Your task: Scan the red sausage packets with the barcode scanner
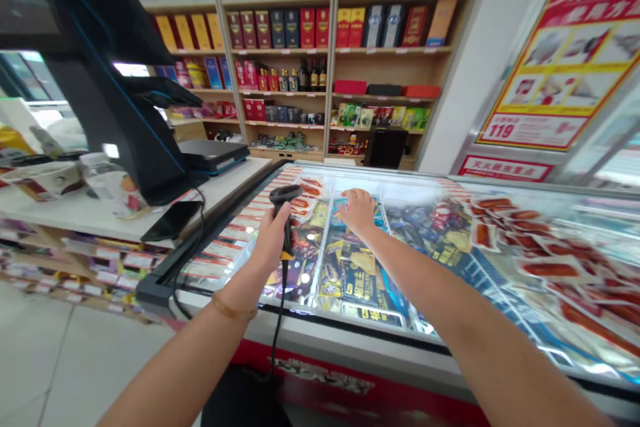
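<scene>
My left hand (pixel 273 240) is wrapped around the handle of a black barcode scanner (pixel 286 197), held upright over the freezer; its cable (pixel 281 320) hangs down in front. To the right, my right hand (pixel 359 210) is over the middle section of the chest freezer (pixel 320 323), palm down, with bent fingers and the thumb apart. Nothing shows in its grasp. Beside its fingers is a blue and pink package (pixel 339 210); whether they touch is unclear. Dark and yellow snack packs (pixel 360 267) lie below the right wrist.
Packaged sausages (pixel 530 230) lie across the freezer's right side. A counter on the left bears a black checkout terminal (pixel 110 80), a phone (pixel 171 220) and paper cups (pixel 113 190). Shelves of boxed goods (pixel 280 30) stand behind, beside a red fire-safety poster (pixel 565 47).
</scene>
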A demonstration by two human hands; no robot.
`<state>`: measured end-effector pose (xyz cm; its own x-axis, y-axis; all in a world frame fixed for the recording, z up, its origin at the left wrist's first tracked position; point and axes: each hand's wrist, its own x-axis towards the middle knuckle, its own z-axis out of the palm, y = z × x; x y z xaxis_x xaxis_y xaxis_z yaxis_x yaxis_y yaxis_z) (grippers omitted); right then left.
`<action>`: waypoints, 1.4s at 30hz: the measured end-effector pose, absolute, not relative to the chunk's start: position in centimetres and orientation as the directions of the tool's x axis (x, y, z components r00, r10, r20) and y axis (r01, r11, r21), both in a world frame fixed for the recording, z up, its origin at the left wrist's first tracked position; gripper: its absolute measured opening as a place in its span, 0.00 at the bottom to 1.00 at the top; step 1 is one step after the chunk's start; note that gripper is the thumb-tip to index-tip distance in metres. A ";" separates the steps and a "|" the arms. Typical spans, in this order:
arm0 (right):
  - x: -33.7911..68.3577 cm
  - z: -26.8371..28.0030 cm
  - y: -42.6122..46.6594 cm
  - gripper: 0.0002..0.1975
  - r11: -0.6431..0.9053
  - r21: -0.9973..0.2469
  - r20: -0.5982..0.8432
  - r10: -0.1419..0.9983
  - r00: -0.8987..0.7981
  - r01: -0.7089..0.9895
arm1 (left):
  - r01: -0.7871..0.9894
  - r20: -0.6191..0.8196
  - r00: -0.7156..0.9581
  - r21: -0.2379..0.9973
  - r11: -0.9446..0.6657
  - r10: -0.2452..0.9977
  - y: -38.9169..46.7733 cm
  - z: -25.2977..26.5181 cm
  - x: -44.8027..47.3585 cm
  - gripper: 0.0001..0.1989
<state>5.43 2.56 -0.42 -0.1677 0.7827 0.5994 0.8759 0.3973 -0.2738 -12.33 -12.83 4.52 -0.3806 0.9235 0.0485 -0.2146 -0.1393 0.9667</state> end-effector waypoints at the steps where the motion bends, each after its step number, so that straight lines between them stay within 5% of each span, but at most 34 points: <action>1: 7.9 -0.7 2.6 0.15 0.350 -0.277 0.594 0.795 -0.127 0.895 | -0.231 0.051 -0.348 0.963 -0.138 0.936 -12.3 4.5 -11.0 0.24; 9: 25.6 -2.9 1.3 0.20 -0.145 -0.241 0.546 0.797 0.257 0.960 | -0.281 0.028 -0.116 0.958 -0.060 0.993 -9.2 4.6 -0.2 0.26; 13: 27.9 -2.8 0.7 0.25 -0.322 -0.301 0.348 0.839 0.418 0.898 | -0.247 0.062 -0.051 0.966 -0.072 0.997 -8.6 3.6 2.9 0.26; 17: 27.5 -2.0 0.7 0.24 -0.263 -0.272 0.245 0.911 0.331 0.926 | -0.202 0.026 -0.045 0.979 -0.035 0.999 -8.6 1.9 3.4 0.27; 25: 27.0 -1.0 1.1 0.21 0.163 -0.450 0.399 0.916 0.034 0.878 | -0.141 -0.027 -0.076 0.990 0.017 0.997 -8.9 0.8 2.5 0.27; 28: 28.6 -0.3 1.1 0.22 0.053 -0.413 0.444 0.883 0.150 0.909 | -0.102 0.001 -0.060 0.995 -0.007 0.998 -9.0 0.7 2.6 0.26; 31: 30.1 0.3 0.8 0.23 -0.210 -0.301 0.145 0.954 0.263 0.930 | -0.066 0.035 -0.037 0.997 -0.038 0.999 -9.2 0.6 2.7 0.26; 35: 30.6 1.2 -0.2 0.27 -0.207 -0.166 -0.143 0.973 0.184 0.964 | -0.057 0.051 -0.012 0.997 -0.051 0.999 -9.3 0.6 2.6 0.26; 39: 30.3 2.1 -1.5 0.25 -0.157 -0.096 -0.156 0.978 0.141 0.983 | -0.046 0.076 0.023 0.996 -0.075 0.997 -9.5 0.4 2.6 0.24; 42: 29.8 1.8 -1.7 0.23 -0.101 -0.151 -0.021 0.995 0.099 0.983 | -0.051 0.090 0.043 0.995 -0.087 0.995 -9.6 0.3 2.7 0.23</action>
